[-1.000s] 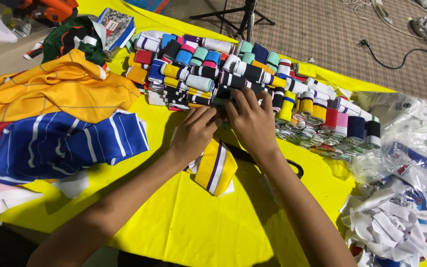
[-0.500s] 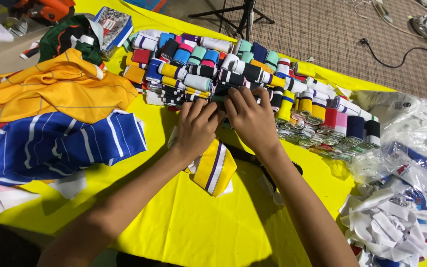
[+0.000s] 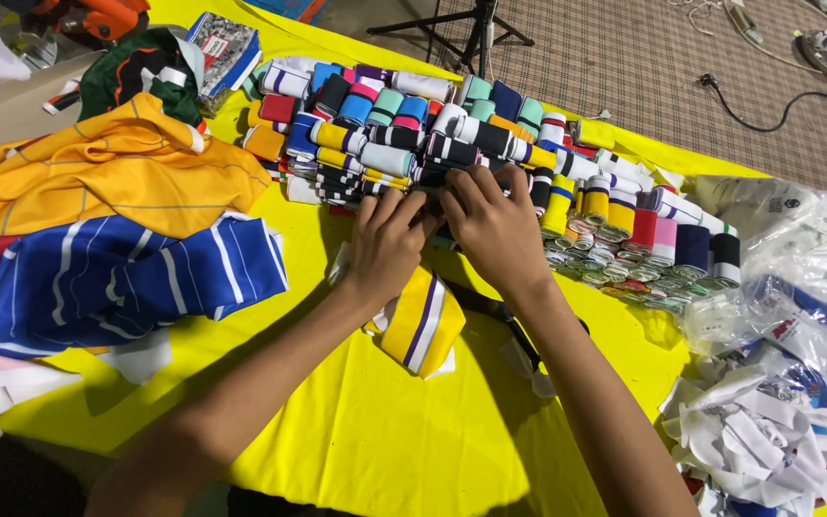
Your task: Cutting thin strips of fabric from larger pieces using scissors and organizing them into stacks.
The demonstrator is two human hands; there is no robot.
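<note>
Both hands, left hand (image 3: 387, 239) and right hand (image 3: 492, 225), press curled fingers into the striped rib-trim rolls (image 3: 452, 153) at frame centre, pinching a dark roll to keep the rows tidy on the yellow table (image 3: 337, 421).

Both fingertips vanish among the rolled bands (image 3: 490, 144), so what the left hand (image 3: 387, 244) and right hand (image 3: 495, 230) grip stays hidden.

Bright, even overhead light, sharp focus, soft shadows under the arms on the yellow tablecloth (image 3: 356, 431), slight wide-angle edge bending.
</note>
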